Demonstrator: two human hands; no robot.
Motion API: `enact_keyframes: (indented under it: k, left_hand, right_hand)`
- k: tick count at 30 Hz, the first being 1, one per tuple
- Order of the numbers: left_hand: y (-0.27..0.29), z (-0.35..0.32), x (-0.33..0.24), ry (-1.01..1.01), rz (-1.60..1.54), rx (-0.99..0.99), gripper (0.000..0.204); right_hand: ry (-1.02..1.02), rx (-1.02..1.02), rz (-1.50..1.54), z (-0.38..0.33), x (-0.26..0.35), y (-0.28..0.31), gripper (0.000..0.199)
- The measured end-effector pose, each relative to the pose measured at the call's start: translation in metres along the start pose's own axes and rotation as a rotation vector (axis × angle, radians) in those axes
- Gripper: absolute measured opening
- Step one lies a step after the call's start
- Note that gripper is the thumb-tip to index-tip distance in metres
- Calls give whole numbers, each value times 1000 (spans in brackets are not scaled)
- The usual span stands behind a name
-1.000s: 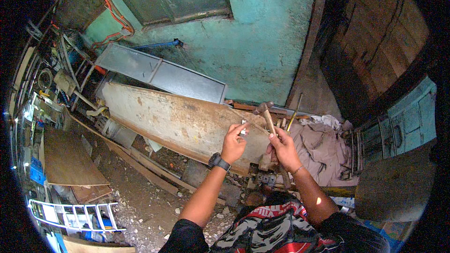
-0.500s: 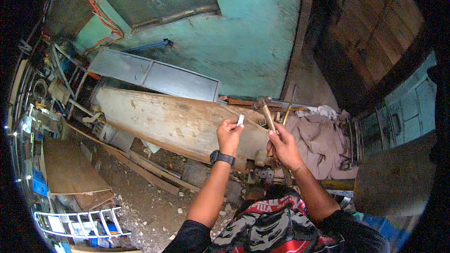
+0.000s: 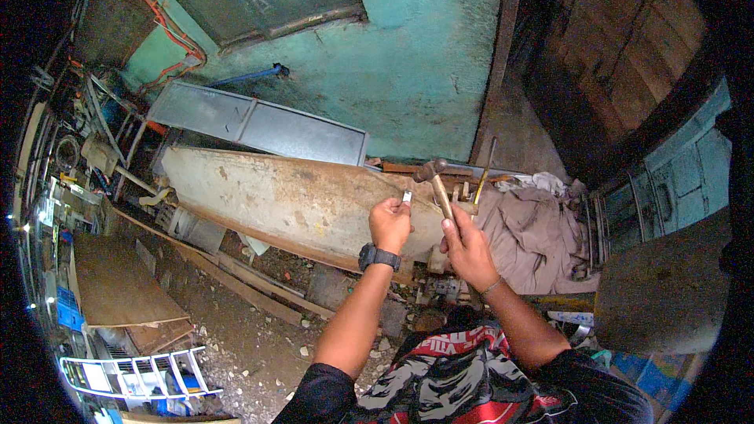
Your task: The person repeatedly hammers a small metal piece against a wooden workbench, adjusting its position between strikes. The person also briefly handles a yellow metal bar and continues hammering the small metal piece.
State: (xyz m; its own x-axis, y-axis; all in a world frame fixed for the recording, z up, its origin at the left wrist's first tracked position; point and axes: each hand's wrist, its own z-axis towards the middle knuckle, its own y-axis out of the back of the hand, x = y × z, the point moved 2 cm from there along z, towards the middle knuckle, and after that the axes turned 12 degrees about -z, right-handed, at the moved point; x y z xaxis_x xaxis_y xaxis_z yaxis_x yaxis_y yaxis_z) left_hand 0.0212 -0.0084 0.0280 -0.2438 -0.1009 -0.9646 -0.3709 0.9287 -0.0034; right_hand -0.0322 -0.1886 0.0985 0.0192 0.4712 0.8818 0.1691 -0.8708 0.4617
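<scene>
My left hand [image 3: 390, 224], with a dark watch on the wrist, is closed around a small light metal piece [image 3: 407, 197]; its lower part is hidden by the fingers. To the right, my right hand [image 3: 468, 250] grips the wooden handle of a hammer [image 3: 441, 196]. The hammer's dark head points up and away, a little above and right of the metal piece, apart from it. Both hands are over the right end of a long, worn wooden board [image 3: 290, 196], which is stained and pale on top.
A grey metal-framed panel [image 3: 302, 132] leans along the green wall [image 3: 428, 55] behind the board. Crumpled brownish cloth [image 3: 526, 235] lies to the right. A yellow-and-dark rod [image 3: 484, 175] stands near it. At lower left are a plywood sheet [image 3: 118, 283] and a white rack [image 3: 141, 374] above gravelly ground.
The hammer has tilted more upright and shifted slightly left, its head nearer the metal piece. My left hand has turned a little and moved slightly right, still holding the piece.
</scene>
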Motion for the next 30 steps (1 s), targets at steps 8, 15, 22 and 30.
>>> enact_keyframes:
  k: [8,15,22,30]
  left_hand:
    - [-3,-3,-5,-27,19,-8,15]
    - [-6,-5,-8,-10,0,-28,17]
    - [-7,-3,2,32,-102,-38,17]
    - [-5,-4,-9,-147,-2,-78,17]
  right_hand:
    - [93,-75,-46,10,24,18,40]
    - [168,-134,-338,4,15,-3,42]
    - [140,-156,-27,7,13,7,40]
    - [65,-109,79,-1,-10,-19,42]
